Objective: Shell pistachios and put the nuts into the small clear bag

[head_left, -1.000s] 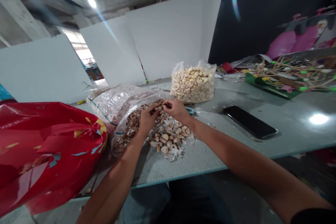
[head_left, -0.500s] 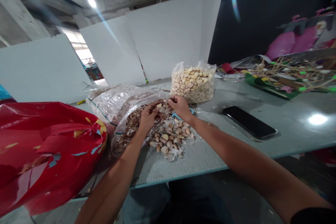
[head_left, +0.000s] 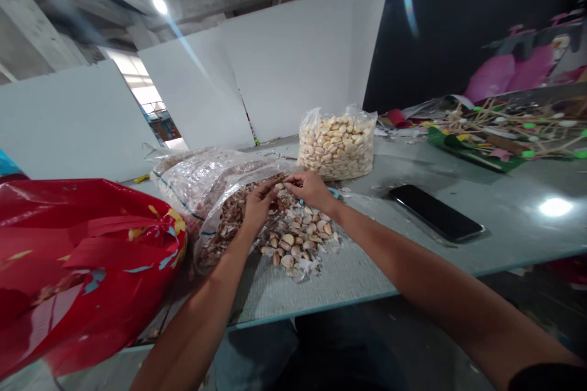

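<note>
My left hand (head_left: pixel 260 198) pinches a pale garlic clove (head_left: pixel 279 186) between thumb and fingertips, over the mouth of a clear bag of garlic skins (head_left: pixel 224 226). My right hand (head_left: pixel 312 189) is closed in a pinch, its fingertips on the clove's right side. Just below both hands lies a pile of unpeeled garlic cloves (head_left: pixel 296 241) with loose white skins around it. A light blue item (head_left: pixel 336 193) shows partly beneath my right hand; its kind is hidden. Behind the hands stands a clear bag of peeled garlic cloves (head_left: pixel 337 146).
A large red plastic bag (head_left: pixel 92 256) fills the left side. To the right a black phone (head_left: pixel 435 212) lies flat on the grey table (head_left: pixel 362 263). Sticks with green and white tips (head_left: pixel 527 125) clutter the far right. White panels (head_left: pixel 293 67) stand behind.
My right hand has moved left, bringing its fingertips from beside the clove onto it. The left hand stays nearly in place, holding the clove.
</note>
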Tool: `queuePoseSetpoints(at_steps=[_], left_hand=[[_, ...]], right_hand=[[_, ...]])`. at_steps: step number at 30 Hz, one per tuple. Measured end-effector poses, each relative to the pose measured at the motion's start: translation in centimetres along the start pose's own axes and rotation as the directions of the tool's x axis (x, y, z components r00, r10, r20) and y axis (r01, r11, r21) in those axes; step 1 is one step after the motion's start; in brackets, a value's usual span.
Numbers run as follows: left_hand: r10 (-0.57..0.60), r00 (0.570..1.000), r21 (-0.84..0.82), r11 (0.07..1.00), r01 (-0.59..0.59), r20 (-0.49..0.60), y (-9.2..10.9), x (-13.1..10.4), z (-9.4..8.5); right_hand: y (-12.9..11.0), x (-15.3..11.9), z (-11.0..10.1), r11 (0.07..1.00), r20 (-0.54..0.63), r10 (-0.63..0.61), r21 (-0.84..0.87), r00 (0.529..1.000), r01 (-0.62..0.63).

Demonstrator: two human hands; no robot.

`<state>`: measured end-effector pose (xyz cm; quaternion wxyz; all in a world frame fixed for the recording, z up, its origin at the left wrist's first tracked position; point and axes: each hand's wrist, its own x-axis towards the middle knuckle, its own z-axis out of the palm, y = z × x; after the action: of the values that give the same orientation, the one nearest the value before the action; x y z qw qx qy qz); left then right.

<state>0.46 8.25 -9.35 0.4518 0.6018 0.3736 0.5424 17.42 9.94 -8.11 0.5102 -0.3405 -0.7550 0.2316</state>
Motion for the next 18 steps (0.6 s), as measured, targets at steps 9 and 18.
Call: queuePoseSetpoints(at_steps=[9, 18], left_hand=[[-0.063, 0.998, -0.019, 0.998, 0.063, -0.006, 0.03, -0.06, 0.21], [-0.1, 0.995, -0.075, 0.992, 0.099, -0.004, -0.1, -0.01, 0.27]], right_hand=[[-0.09, -0.15, 0.44, 0.968, -0.055, -0.054, -0.248, 0.997, 0.039], [0.36, -0.1, 0.56, 0.991, -0.012, -0.029, -0.133, 0.999, 0.028]])
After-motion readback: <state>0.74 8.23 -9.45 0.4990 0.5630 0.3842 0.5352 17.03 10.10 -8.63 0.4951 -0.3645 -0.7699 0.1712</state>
